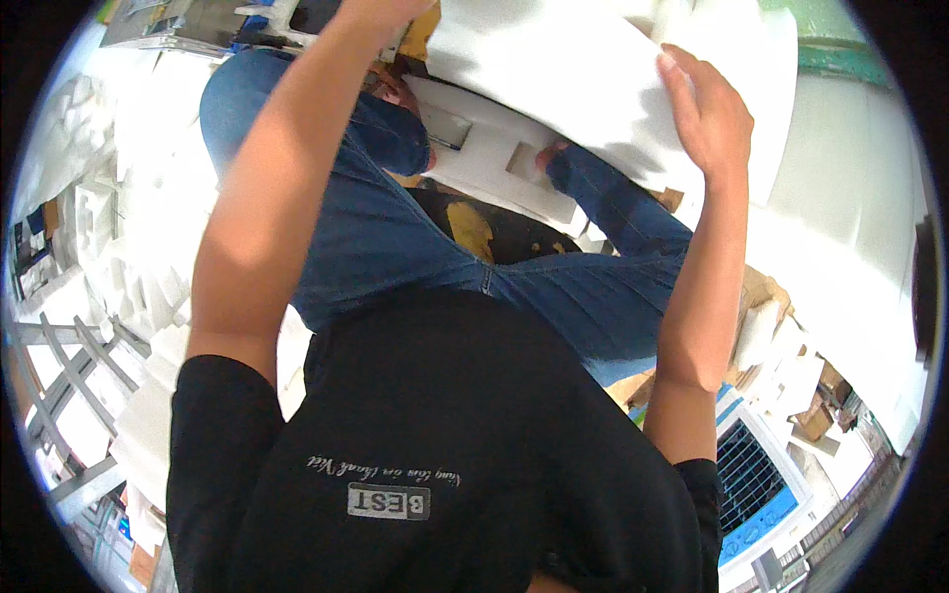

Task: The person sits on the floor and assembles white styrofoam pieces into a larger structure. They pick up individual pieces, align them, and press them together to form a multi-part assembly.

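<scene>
A large white sheet (pixel 554 69), which looks like foam, spreads before me at the top of the view. My right hand (pixel 707 114) rests on its right part, thumb apart from the forefinger, with no object visible in its grasp. At the top edge, left of the sheet, my left hand (pixel 386 10) is mostly cut off, so its fingers do not show. Close beside it is a yellow-brown piece (pixel 420 35). Below the sheet, between my legs, lies a white foam block (pixel 484 163) with rectangular recesses.
My jeans-clad legs (pixel 386 217) are spread around a dark, yellow-patched seat (pixel 470 227). White foam pieces (pixel 109 247) pile up on the left, near a metal frame (pixel 74 366). A blue-and-white air cooler (pixel 756 484) stands at lower right. Large white material (pixel 840 227) fills the right.
</scene>
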`<state>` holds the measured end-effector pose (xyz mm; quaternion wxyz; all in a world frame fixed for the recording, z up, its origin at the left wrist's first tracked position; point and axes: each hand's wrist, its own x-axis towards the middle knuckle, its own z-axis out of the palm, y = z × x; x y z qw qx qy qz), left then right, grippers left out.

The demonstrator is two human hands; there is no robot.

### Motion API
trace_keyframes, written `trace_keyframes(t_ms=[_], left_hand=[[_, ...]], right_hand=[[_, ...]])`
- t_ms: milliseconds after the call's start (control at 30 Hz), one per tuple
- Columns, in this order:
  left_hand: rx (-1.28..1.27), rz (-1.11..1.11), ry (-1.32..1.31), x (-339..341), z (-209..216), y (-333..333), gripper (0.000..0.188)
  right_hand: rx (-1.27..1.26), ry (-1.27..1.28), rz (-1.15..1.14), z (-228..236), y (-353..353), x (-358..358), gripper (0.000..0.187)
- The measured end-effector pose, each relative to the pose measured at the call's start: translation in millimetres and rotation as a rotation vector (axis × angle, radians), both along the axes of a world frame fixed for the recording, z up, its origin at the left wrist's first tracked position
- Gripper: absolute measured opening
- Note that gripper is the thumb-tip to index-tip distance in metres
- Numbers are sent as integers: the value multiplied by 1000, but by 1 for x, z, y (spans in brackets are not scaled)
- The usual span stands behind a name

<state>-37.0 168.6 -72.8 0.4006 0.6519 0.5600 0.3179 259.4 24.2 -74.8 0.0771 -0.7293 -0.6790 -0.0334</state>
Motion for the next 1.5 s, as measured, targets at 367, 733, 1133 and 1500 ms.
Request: trace_keyframes(t_ms=[367,733,1133,1500], left_hand=[[-21,-48,-526,-6,-50,-19,58],[-86,-94,-1136,2,-105,-11,69],[151,-107,-790,4,-125,-25,88],[118,-21,-631,9,-146,-21,67]], right_hand=[[-41,21,59,10,-1,-8,65],[-133,161,15,29,2,-19,68],[116,200,536,44,84,-117,75],[-148,96,937,37,170,-124,77]])
